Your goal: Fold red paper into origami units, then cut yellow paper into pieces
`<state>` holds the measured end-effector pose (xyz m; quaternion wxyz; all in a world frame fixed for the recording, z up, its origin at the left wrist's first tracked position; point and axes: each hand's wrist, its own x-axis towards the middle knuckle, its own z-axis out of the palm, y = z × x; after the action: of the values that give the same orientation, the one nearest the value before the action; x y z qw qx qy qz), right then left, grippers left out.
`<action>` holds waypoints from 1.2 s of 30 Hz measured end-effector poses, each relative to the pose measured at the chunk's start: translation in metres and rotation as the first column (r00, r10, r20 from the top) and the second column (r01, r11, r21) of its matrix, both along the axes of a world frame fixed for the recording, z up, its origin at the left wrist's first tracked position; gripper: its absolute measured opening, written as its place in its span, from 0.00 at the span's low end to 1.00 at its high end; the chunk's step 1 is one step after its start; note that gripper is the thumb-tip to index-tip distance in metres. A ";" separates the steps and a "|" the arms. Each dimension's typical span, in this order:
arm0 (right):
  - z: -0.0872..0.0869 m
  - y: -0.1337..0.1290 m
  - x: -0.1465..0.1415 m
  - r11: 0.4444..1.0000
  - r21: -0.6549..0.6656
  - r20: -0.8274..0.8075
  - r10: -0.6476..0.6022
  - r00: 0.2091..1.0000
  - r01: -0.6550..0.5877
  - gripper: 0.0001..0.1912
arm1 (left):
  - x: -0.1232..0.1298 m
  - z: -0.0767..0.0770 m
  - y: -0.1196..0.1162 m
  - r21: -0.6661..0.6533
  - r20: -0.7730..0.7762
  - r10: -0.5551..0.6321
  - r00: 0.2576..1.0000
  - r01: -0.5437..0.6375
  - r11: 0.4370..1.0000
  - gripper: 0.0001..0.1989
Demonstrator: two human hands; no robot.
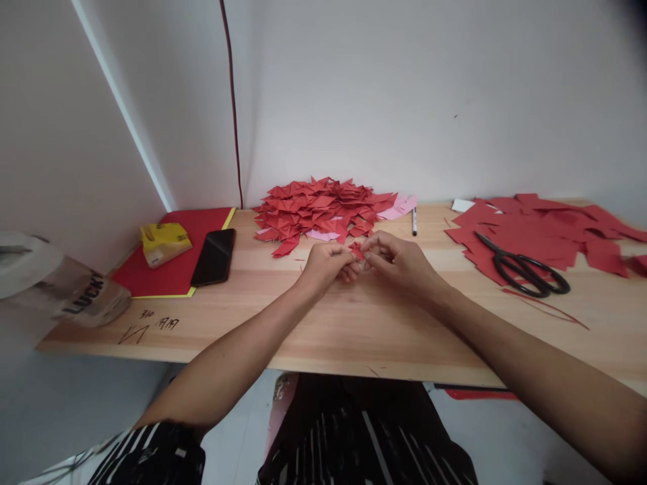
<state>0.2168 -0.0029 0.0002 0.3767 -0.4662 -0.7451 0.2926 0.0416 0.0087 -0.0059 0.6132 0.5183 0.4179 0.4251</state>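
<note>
Between my two hands is a small piece of folded red paper [356, 250], partly hidden by the fingers. My left hand [331, 261] pinches it from the left with thumb and fingers curled. From the right, my right hand [391, 254] closes on its other side, fingertips bent inward. Just behind the hands lies a heap of folded red paper pieces [318, 205], with pointed corners and a few pink bits among them. The exact shape of the held piece is too small to make out.
Scissors [526, 269] with black handles rest on cut red paper [546, 229] at the right. A pen [414, 221] lies near the wall. On the left are a phone [213, 257], a yellow packet [166, 244] on a red sheet [136, 276], and a clear bottle [96, 296].
</note>
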 end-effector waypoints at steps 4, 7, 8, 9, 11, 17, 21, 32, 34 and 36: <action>-0.002 -0.002 -0.001 0.999 0.009 -0.015 -0.044 0.999 0.044 0.06 | 0.000 0.001 -0.001 -0.054 0.036 0.011 0.999 -0.009 0.999 0.07; -0.002 -0.004 -0.003 0.996 0.039 0.002 -0.080 0.997 0.080 0.07 | 0.000 0.001 -0.001 -0.082 0.055 0.021 0.998 -0.016 0.997 0.06; -0.001 -0.005 -0.004 0.995 0.049 0.013 -0.091 0.996 0.090 0.07 | 0.000 0.001 -0.001 -0.087 0.059 0.023 0.998 -0.018 0.996 0.06; -0.001 -0.005 -0.005 0.994 0.057 0.025 -0.100 0.995 0.098 0.07 | 0.000 0.001 -0.001 -0.085 0.060 0.025 0.998 -0.020 0.996 0.06; 0.001 -0.007 -0.006 0.991 0.081 0.050 -0.111 0.993 0.107 0.06 | 0.001 0.002 -0.002 -0.057 0.052 0.029 0.998 -0.026 0.998 0.06; 0.003 -0.006 -0.007 0.939 0.334 0.163 -0.145 0.976 0.084 0.04 | 0.002 0.001 -0.003 0.023 0.007 0.015 1.000 -0.015 1.000 0.06; 0.001 -0.005 -0.006 0.896 0.442 0.198 -0.138 0.970 0.037 0.05 | 0.000 0.000 -0.002 0.006 0.017 0.007 1.000 -0.007 1.000 0.06; -0.006 0.000 -0.003 0.893 0.449 0.269 -0.163 0.949 0.026 0.04 | 0.002 0.003 -0.003 -0.040 -0.005 0.013 1.000 -0.013 0.999 0.06; -0.006 -0.001 -0.004 0.881 0.472 0.289 -0.179 0.940 0.022 0.05 | 0.002 0.003 -0.003 -0.052 -0.003 0.014 1.000 -0.014 0.999 0.06; -0.006 -0.002 -0.005 0.861 0.508 0.317 -0.192 0.929 0.004 0.06 | 0.002 0.004 -0.002 -0.076 0.007 0.012 1.000 -0.011 0.997 0.06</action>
<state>0.2119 -0.0048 -0.0057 0.3573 -0.4359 -0.8258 -0.0194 0.0432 0.0062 -0.0019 0.6317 0.4905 0.4345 0.4143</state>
